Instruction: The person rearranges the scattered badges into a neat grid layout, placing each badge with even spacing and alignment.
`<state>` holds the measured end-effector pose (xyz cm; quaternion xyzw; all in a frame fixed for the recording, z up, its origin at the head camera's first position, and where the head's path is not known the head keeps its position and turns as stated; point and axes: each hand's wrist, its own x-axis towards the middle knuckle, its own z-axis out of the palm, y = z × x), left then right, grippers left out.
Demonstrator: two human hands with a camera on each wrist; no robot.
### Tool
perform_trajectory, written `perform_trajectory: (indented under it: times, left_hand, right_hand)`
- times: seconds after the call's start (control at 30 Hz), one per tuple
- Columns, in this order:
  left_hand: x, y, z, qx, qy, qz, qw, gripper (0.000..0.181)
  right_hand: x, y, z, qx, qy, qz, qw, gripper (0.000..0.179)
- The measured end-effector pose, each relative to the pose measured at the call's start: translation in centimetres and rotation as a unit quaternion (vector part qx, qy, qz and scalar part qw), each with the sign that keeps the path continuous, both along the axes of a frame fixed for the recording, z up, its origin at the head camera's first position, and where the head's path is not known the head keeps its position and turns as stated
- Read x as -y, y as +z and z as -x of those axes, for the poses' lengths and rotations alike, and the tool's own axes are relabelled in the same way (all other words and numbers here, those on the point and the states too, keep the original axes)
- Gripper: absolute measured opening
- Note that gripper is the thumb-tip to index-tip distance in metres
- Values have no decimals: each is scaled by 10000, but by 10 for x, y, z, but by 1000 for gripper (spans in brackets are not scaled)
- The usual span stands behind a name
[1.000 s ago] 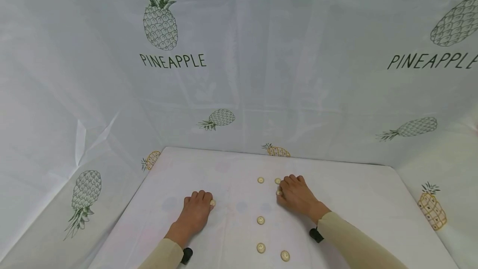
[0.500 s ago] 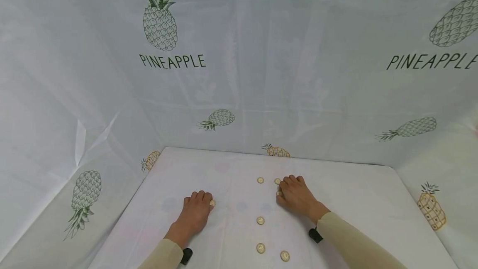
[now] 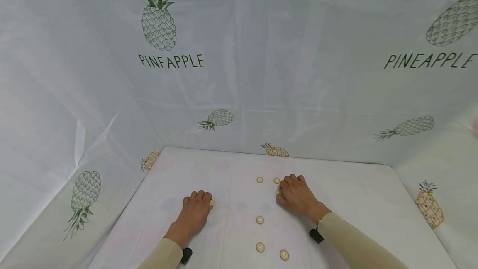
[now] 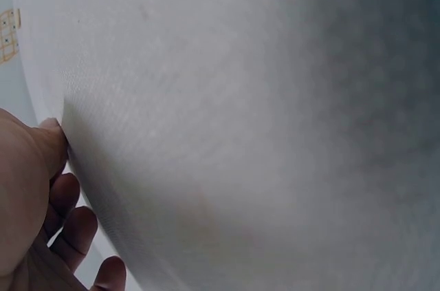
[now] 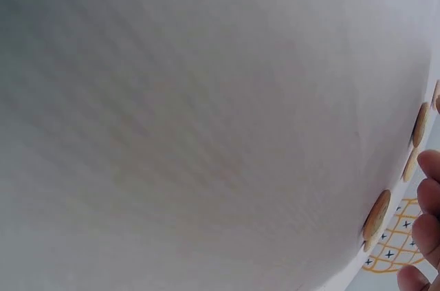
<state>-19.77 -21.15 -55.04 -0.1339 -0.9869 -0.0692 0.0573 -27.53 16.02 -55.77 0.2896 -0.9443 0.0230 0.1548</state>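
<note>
On the left of the white table, my left hand (image 3: 195, 210) rests with a small round tan disc (image 3: 212, 202) pinched at its thumb side. My right hand (image 3: 296, 194), farther back and to the right, pinches another tan disc (image 3: 278, 193) at its thumb and fingertips. Just beyond those fingertips lies a similar disc (image 3: 276, 180), with one more disc (image 3: 259, 179) to its left. In the left wrist view the thumb (image 4: 55, 143) is down at the tabletop, while the disc there is hidden. Several wooden discs (image 5: 377, 217) show edge-on in the right wrist view, beside the curled fingers (image 5: 427, 236).
Nearer the front, between the two arms, lie a disc (image 3: 259, 219), a second disc (image 3: 260, 247) and a third disc (image 3: 284, 255), all flat on the white tabletop (image 3: 347, 202). White sheeting (image 3: 280, 74) printed with pineapples rises behind the table and at both sides.
</note>
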Motion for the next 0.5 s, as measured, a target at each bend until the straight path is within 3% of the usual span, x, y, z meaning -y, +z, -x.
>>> perform_trajectory:
  times: [0.27,0.5]
  left_hand:
    - [1,-4,1,-54,-73,152,9998,19]
    - [-1,-3,-1,-140,-82,347,9993,21]
  right_hand:
    - [10,1,-11,-14,59,176,9998,21]
    - [30,2,-31,117,313,308,9990,24]
